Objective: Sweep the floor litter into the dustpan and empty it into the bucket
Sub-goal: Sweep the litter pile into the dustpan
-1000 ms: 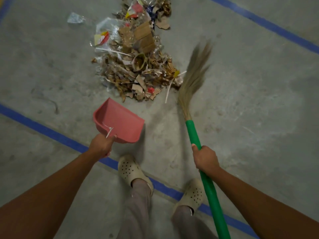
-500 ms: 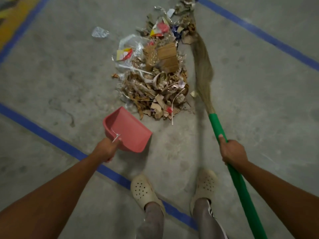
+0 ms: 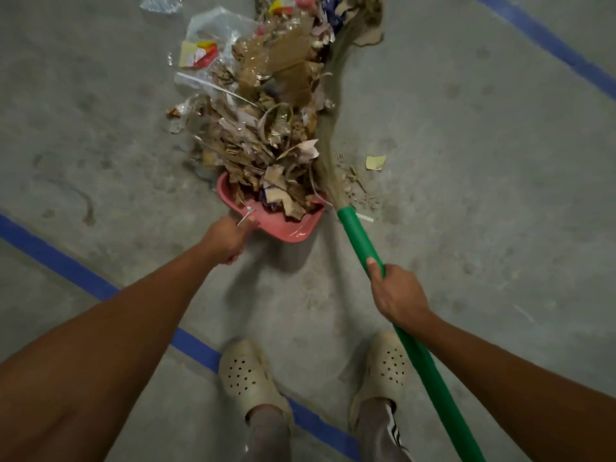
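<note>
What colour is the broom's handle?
Bright green; the broom handle shows clearly in the head view, gripped by the right hand.

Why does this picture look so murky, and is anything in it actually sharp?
Head view: dim, flat light, soft shadow below the dustpan, one small glare spot on its back rim; the broom smears at its bristles, the litter looks soft; the clogs look sharpest.

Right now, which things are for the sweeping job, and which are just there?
For the job:
- litter pile
- stray yellow scrap
- pink dustpan, gripped by the left hand
- green-handled broom, gripped by the right hand

Just there:
- blue floor line
- beige clogs on the person's feet

The bucket is not in view.
</note>
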`<state>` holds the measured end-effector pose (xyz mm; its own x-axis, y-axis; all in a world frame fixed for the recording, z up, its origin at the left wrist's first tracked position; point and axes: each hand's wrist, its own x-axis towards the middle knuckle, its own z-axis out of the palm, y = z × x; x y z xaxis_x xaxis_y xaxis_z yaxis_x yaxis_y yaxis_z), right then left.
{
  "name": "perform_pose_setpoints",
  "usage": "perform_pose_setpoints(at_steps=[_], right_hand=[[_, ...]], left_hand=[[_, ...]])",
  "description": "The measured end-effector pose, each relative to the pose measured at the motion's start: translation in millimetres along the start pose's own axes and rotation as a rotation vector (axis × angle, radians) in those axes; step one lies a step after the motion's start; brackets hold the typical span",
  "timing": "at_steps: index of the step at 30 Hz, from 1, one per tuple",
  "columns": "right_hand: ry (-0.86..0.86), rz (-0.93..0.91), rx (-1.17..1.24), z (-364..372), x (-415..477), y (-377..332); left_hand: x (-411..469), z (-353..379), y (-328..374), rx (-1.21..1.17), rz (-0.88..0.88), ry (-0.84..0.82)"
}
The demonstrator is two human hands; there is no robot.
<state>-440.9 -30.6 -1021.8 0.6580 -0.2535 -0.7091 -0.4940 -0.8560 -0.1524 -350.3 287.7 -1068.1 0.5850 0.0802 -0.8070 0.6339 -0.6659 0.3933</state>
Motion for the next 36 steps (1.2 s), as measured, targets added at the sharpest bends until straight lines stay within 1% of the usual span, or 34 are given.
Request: perform_pose_setpoints(at_steps=[4,7,12,16,18,22,25,30,36], right_hand=[[0.003,-0.039,-0.030,3,-14,23],[0.061,-0.021,-0.018,-4,-24,44],[0.144,0.098,0.086,-19,-33,69],[0.099,0.217,0.197,-14,-16,62],[0.070,0.187,0.205,-6,-13,51],[0.004,0.060,0.107,9,-16,25],[-0.017,0.001,0.069,18,-23,11],[0.000,-0.046,0.046,11,-48,8],[-0.034,-0.065,0.021,-35,-78,3]], left_hand=[[-5,1,-5,-0.076,0.038,0.015],[-16,3,-5,-0.144,0.061,0.039],[-35,-6,-20,-0.175,0.048,0.076],[-38,-18,-29,-0.149,0.027,0.058],[-28,-19,-23,-0.131,-0.009,0.026],[-5,-10,5,-0.118,-0.088,-0.029],[2,-5,15,-0.111,-0.102,-0.002],[-14,-6,16,-0.114,0.039,0.095],[-73,-13,32,-0.110,0.147,0.127]])
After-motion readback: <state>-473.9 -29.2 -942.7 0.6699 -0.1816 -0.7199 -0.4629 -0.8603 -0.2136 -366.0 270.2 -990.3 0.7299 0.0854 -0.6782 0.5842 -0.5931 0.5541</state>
